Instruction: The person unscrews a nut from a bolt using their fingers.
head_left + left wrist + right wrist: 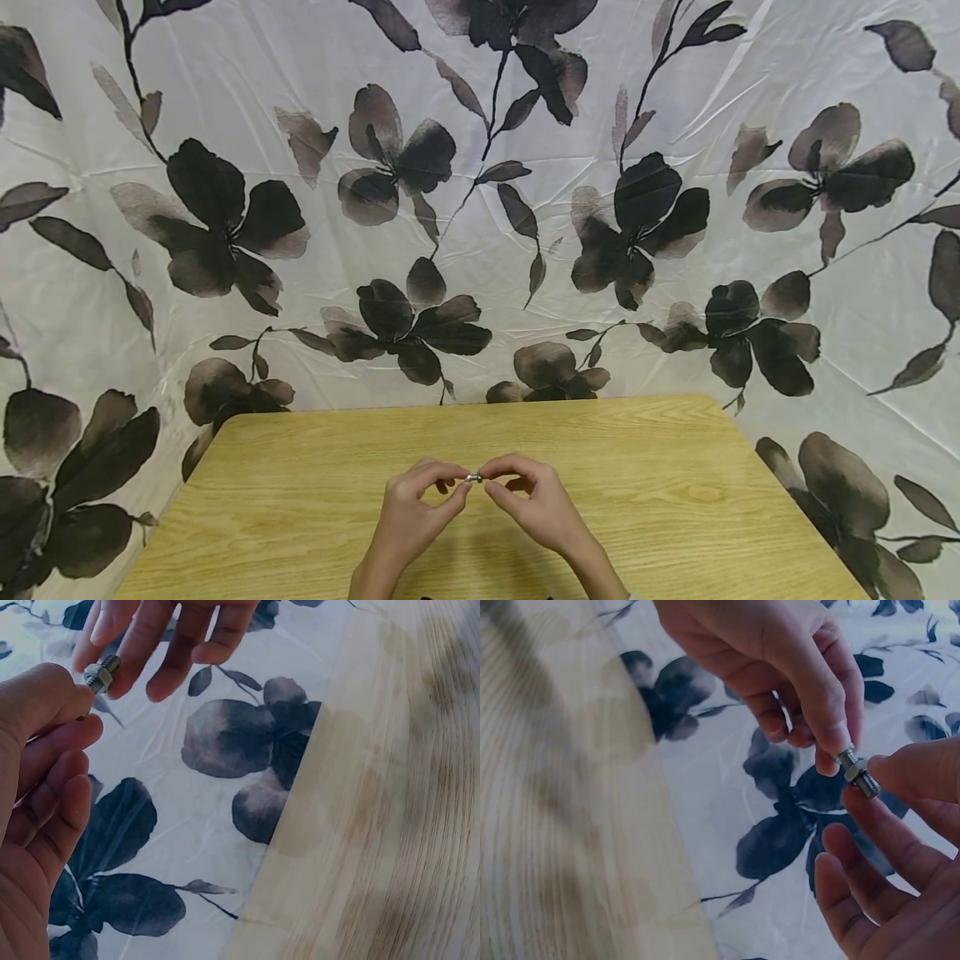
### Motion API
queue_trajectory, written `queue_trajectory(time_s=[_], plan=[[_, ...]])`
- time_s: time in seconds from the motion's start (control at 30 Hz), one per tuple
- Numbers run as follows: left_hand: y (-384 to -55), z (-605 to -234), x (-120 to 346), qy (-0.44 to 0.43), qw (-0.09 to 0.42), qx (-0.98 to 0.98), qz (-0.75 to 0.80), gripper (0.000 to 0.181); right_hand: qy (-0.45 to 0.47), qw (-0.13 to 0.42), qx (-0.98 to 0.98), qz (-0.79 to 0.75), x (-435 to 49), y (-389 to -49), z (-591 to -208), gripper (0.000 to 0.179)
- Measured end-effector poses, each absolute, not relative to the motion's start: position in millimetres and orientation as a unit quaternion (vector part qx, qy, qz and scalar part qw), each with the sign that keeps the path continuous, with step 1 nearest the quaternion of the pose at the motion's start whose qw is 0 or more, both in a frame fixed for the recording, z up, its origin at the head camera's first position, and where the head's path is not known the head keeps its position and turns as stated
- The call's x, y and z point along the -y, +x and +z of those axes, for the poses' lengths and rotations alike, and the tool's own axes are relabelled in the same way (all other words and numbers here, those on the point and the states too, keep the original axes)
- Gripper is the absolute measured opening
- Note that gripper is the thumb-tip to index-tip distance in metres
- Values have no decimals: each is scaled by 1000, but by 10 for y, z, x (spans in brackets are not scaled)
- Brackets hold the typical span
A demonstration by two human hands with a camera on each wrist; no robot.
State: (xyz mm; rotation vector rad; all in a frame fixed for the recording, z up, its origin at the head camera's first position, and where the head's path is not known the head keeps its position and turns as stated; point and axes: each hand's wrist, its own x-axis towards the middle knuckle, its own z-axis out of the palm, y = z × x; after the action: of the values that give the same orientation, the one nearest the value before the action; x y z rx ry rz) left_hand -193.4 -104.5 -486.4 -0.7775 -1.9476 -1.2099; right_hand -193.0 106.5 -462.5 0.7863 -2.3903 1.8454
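A small silver bolt point(471, 478) with a hex nut point(855, 771) on its thread is held between the two hands above the table. My left hand point(411, 508) pinches one end of the bolt between thumb and forefinger, which hide that end. Thread sticks out past the nut on the other side. My right hand point(536, 504) has its thumb and forefinger at the nut, pinching it from either side. Its other fingers are loosely bent and spread in the right wrist view. The left wrist view also shows the nut point(97, 677) between both hands' fingertips.
Below the hands lies a light wooden table point(315, 467) with rounded far corners. White cloth point(525, 275) printed with dark flowers hangs behind it and along its sides.
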Motion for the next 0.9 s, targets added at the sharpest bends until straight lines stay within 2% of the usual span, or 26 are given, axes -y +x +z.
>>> queue_trajectory(time_s=[0.23,0.33,0.5,0.63,0.9], plan=[[-1924,-4817,1043,-312,345,750,-470,34,300,66,727,614,-1074,-1923,-4603,21],[-1904,-4791,1040,-311,330,752,-478,31,290,74,732,612,-1072,-1922,-4591,21],[-1910,-4802,1043,-316,318,750,-487,25,222,27,773,593,-1073,-1936,-4591,21],[-1925,-4822,1044,-329,323,741,-487,22,202,-11,788,582,-1080,-1942,-4601,24],[-1916,-4805,1032,-326,323,745,-484,29,209,-21,787,580,-1081,-1938,-4590,20]])
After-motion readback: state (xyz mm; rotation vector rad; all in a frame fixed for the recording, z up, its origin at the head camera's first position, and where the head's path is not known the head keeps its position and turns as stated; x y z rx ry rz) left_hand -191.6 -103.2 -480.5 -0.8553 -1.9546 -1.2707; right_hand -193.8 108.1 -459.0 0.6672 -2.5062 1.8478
